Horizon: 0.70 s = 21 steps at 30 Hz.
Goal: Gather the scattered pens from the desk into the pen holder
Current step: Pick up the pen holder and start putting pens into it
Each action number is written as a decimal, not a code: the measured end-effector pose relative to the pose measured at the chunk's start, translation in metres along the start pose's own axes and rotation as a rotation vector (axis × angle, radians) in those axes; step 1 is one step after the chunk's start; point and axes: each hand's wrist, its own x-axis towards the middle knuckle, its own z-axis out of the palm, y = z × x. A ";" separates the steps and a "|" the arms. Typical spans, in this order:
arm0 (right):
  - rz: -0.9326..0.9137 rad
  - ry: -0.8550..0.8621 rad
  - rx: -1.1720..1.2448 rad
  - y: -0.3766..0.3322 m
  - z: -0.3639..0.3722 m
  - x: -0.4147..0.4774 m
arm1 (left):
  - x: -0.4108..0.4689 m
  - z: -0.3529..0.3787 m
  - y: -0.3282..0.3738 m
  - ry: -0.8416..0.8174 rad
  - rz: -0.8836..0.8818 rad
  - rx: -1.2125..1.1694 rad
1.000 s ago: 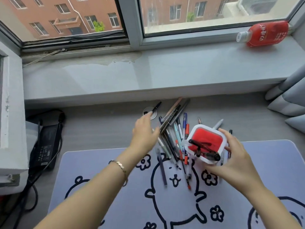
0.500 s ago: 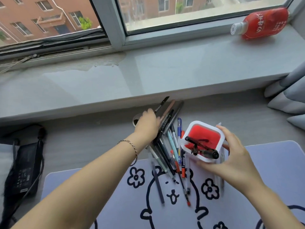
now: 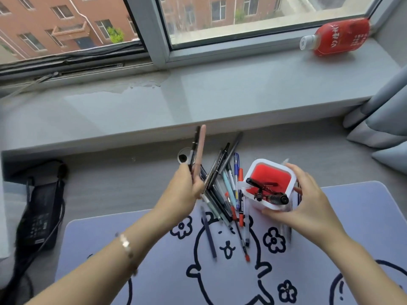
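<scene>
Two hands in view, well apart, each gripping something. Left hand (image 3: pixel 184 190): fingers curled round the raised pair (image 3: pixel 200 148). That is two pens, one thin and black, one pink, held side by side nearly upright over the far left edge of the heap, clear of the desk. Right hand (image 3: pixel 308 203): thumb and fingers wrapped round the near and right walls of the pen holder (image 3: pixel 267 166).

One pen holder, white with a red inside, standing at the far edge of the desk mat (image 3: pixel 363 216). Dark pens (image 3: pixel 271 198) lie slanted inside it, two as far as I can tell.

Loose pens (image 3: pixel 230 190): one overlapping heap, more than ten, exact count not readable. The heap lies between the hands, right up against the holder's left side, partly on the mat and partly on the grey desk (image 3: pixel 114 183). A few more pens show under the right hand, mostly hidden.

One red bottle (image 3: pixel 339 36) lies on its side at the right of the far windowsill (image 3: pixel 220 95). One black power adapter (image 3: pixel 39 214), left. One bracelet (image 3: pixel 126 245) on the left wrist.
</scene>
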 end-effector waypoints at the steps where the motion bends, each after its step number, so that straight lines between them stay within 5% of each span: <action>1: -0.001 -0.007 -0.006 0.000 0.000 -0.004 | -0.021 -0.004 0.000 -0.005 0.021 -0.067; 6: -0.071 -0.066 -0.065 -0.014 0.010 -0.024 | -0.093 -0.014 0.004 -0.110 0.139 -0.026; 13: -0.268 -0.134 -0.212 -0.036 0.026 -0.054 | -0.101 -0.008 0.022 -0.219 0.100 0.641; 18: -0.247 -0.115 -0.126 -0.040 0.027 -0.065 | -0.088 0.006 0.041 0.068 0.207 0.538; 21: -0.234 -0.075 -0.121 -0.040 0.028 -0.067 | -0.085 0.029 0.037 0.226 0.433 0.366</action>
